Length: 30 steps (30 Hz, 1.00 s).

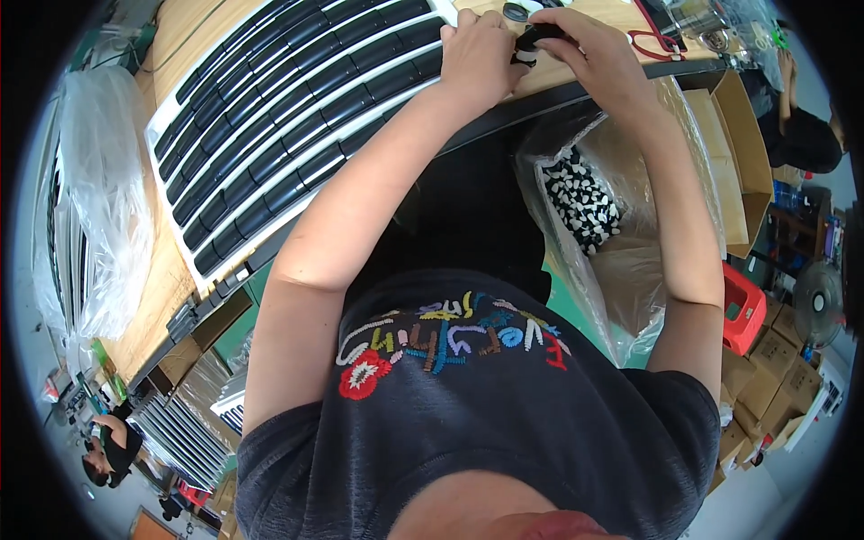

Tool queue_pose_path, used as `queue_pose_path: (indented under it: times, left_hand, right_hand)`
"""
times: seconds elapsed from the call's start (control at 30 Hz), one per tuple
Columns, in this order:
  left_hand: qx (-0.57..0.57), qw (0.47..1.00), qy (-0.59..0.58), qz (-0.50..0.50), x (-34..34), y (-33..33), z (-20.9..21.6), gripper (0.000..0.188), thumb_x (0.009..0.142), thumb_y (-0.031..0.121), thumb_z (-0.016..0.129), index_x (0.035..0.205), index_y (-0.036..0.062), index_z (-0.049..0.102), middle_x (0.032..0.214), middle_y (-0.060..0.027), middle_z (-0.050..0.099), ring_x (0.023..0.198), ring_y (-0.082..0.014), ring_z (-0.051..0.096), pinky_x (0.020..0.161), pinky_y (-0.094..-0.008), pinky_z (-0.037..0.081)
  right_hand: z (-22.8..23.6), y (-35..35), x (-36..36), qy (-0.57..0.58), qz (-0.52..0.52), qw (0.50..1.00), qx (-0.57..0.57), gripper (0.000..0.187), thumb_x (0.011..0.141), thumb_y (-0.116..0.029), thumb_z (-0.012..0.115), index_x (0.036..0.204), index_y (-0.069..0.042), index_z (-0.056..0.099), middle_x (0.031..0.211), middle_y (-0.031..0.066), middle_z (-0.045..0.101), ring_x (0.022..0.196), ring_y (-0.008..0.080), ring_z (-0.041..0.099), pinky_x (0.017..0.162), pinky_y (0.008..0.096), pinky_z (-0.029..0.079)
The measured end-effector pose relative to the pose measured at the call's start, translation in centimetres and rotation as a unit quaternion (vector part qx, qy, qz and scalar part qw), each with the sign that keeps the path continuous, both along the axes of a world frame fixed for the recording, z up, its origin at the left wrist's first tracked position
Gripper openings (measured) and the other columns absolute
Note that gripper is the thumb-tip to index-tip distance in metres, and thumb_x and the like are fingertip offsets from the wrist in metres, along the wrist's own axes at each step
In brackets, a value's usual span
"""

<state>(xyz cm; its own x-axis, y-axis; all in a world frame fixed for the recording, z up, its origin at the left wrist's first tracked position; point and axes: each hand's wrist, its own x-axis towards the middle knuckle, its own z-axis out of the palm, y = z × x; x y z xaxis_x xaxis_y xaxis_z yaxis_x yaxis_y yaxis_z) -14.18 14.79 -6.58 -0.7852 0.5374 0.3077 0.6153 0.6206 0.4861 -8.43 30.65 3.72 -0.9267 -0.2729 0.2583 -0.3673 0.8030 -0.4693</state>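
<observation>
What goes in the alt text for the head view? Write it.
Both hands, left hand and right hand, hold a small black part over a wooden bench, beside a long black slatted grille. A bag of black-and-white pieces sits below.

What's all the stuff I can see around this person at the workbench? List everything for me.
slatted grille panel: one, black slats in a white frame, on the wooden bench, left of the hands
small part: one, black, held between both hands
clear bag of small pieces: one, black-and-white pieces, below the bench at right
cardboard box: one, brown, open, far right
stool: one, red, lower right
plastic-wrapped stack: one, clear wrap, far left
left hand: one, on the part
right hand: one, gripping the part
</observation>
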Motion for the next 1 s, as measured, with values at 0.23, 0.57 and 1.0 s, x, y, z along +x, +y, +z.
queue_pose_path:
  times: [0.23,0.57,1.0]
  left_hand:
    - [-0.008,1.0,-0.011,0.003,0.0,-0.2,0.0,0.025,0.074,0.027,0.08,0.09,0.0079,0.077,0.1,-0.0049,0.065,0.104,-0.0271,0.052,0.085,-0.0419,0.035]
    - [0.0,0.999,-0.044,-0.011,0.5,-0.9,2.9,0.023,0.075,0.016,0.076,0.094,0.0032,0.072,0.101,-0.0147,0.064,0.107,-0.0353,0.054,0.087,-0.0479,0.044]
    - [0.029,0.994,-0.096,-0.044,0.7,-1.4,5.0,0.023,0.073,0.018,0.077,0.091,0.0035,0.072,0.086,-0.0168,0.067,0.093,-0.0384,0.059,0.083,-0.0467,0.047]
  right_hand:
    - [-0.4,0.0,-0.8,-0.021,0.025,0.999,0.003,0.022,0.089,-0.005,0.063,0.11,0.0,0.062,0.101,0.019,0.067,0.096,0.0368,0.065,0.082,0.0403,0.051]
    - [-3.1,0.4,-0.6,-0.01,0.031,0.999,0.03,0.025,0.093,-0.009,0.064,0.116,-0.003,0.063,0.102,0.0154,0.069,0.091,0.0328,0.067,0.08,0.0383,0.051]
    - [-1.2,-0.5,-0.6,-0.069,0.028,0.996,0.057,0.019,0.087,-0.004,0.064,0.105,0.001,0.061,0.101,0.0194,0.067,0.097,0.0394,0.063,0.081,0.0436,0.05]
